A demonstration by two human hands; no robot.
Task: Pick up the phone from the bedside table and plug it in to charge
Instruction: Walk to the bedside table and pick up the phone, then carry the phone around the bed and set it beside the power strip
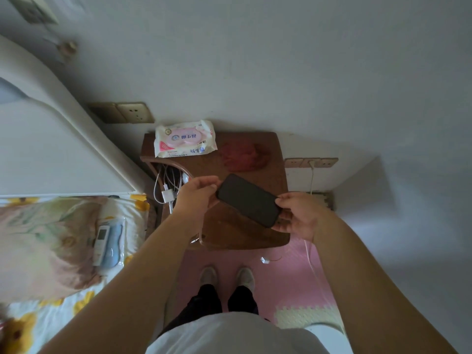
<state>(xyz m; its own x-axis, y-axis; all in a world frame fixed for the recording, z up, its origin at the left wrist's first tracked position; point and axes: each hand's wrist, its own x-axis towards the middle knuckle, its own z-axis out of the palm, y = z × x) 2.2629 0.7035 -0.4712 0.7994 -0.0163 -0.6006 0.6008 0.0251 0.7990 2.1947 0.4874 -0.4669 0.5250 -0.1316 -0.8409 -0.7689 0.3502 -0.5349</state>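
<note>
You have the phone [249,200] in the air, held between both hands over the front half of the desk [277,149] and clear of it. Your left grip [196,194] pinches the far short end with thumb and fingertips. Your right grip [298,215] clasps the near end, thumb on the dark screen and fingers underneath.

Expect a stiff, flat slab of modest weight. The glass face looks smooth, so it is probably slippery, and it would likely crack if dropped. Hold it by the long edges in one grip, leaving the short end with the port free. I cannot tell which end carries the port.

The count: one phone and two grips, both on it. There are two banks of sockets on the wall. One bank [130,113] lies beyond your left grip, and the other bank [311,162] lies just beyond your right grip. The second bank has one cord [312,177] plugged in, dropping past the outside of your right grip to the floor. One small white plug end [264,260] lies on the pink mat below and nearer you than the phone. It is probably that cord's free end, though the link is too thin to trace. A tangle of white leads [167,186] hangs in the desk's side nook, just outside your left grip; their number cannot be told. Beyond both grips on the desk sit one wipes pack [185,139] and one red cloth [245,157].
</note>
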